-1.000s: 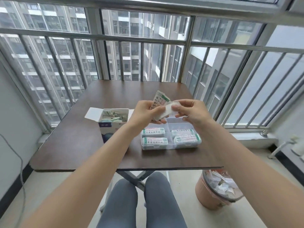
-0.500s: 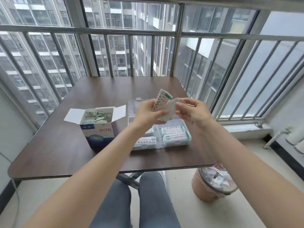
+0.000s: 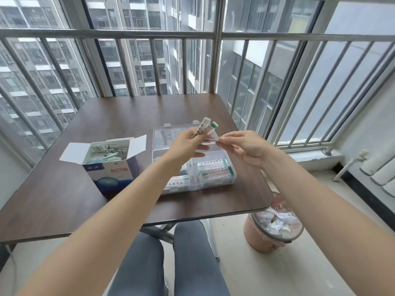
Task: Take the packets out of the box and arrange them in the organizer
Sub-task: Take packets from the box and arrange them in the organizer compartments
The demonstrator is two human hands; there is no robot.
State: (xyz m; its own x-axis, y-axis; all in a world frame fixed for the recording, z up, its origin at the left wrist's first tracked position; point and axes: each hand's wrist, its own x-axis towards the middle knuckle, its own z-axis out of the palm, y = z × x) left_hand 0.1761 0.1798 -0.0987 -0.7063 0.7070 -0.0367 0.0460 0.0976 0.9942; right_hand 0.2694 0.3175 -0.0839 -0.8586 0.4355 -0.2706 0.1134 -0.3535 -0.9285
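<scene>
Clear organizer (image 3: 213, 180) partly hidden behind left forearm; right hands' (image 3: 245, 148) pinch unclear.

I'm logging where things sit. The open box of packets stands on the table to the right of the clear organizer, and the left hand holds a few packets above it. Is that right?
Not quite: in the head view the box stands to the left of the organizer, not the right. The rest holds: the box is open on the table, and the left hand holds a few packets above the organizer.
</scene>
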